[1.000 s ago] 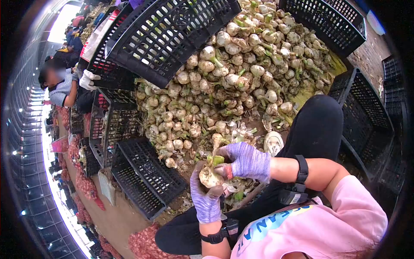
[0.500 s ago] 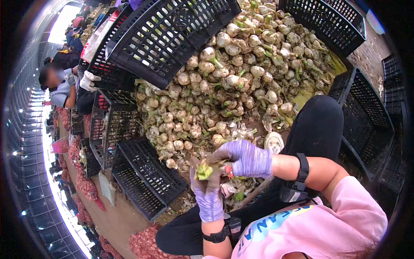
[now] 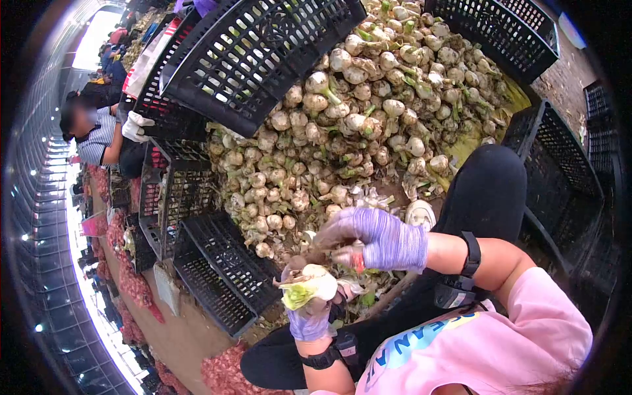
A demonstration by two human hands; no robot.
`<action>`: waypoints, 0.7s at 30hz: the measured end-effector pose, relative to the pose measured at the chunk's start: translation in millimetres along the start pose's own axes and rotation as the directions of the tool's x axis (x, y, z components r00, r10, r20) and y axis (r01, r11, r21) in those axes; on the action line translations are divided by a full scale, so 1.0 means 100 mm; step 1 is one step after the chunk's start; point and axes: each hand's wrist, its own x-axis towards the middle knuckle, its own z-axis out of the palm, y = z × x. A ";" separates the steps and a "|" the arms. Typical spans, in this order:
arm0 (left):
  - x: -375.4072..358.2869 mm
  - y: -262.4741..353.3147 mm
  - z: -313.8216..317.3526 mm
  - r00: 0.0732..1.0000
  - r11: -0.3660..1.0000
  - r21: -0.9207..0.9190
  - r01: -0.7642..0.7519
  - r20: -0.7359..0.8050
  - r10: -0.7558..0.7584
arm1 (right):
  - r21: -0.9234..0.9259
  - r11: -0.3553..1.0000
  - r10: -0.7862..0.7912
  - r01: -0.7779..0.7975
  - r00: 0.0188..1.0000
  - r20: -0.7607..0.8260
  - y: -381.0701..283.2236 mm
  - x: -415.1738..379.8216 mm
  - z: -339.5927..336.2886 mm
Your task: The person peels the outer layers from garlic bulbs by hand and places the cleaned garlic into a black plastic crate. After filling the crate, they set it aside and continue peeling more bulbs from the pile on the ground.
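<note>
Currently gripping garlic bulb (image 3: 320, 284) in left hand (image 3: 311, 321), 8 o'clock from right hand (image 3: 378, 238); cannot tell latter's fingers' hold, blurred. Probably light, firm, papery-skinned; grip round widest part.

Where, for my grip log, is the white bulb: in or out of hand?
In: the left hand shows below and behind the white bulb, holding it.

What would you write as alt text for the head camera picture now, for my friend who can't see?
A purple-gloved left hand holds a white garlic bulb with pale green leaf, the gloved right hand close by, its fingertips blurred. Beyond lies a big heap of bulbs, with black crates around it.
</note>
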 end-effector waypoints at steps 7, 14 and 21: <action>0.02 0.09 0.08 0.969 0.955 -0.183 0.233 -0.043 -0.245 | 0.153 0.982 0.102 -0.113 0.992 0.074 -0.03 -0.08 0.19; 0.04 0.01 0.23 0.993 0.939 0.335 0.070 -0.109 -0.035 | 0.168 0.870 0.470 -0.463 0.883 -0.003 -0.10 -0.09 0.22; 0.04 0.11 0.25 0.987 0.948 0.282 0.147 -0.111 -0.120 | 0.426 0.877 0.260 -0.222 0.965 -0.032 0.09 -0.06 0.20</action>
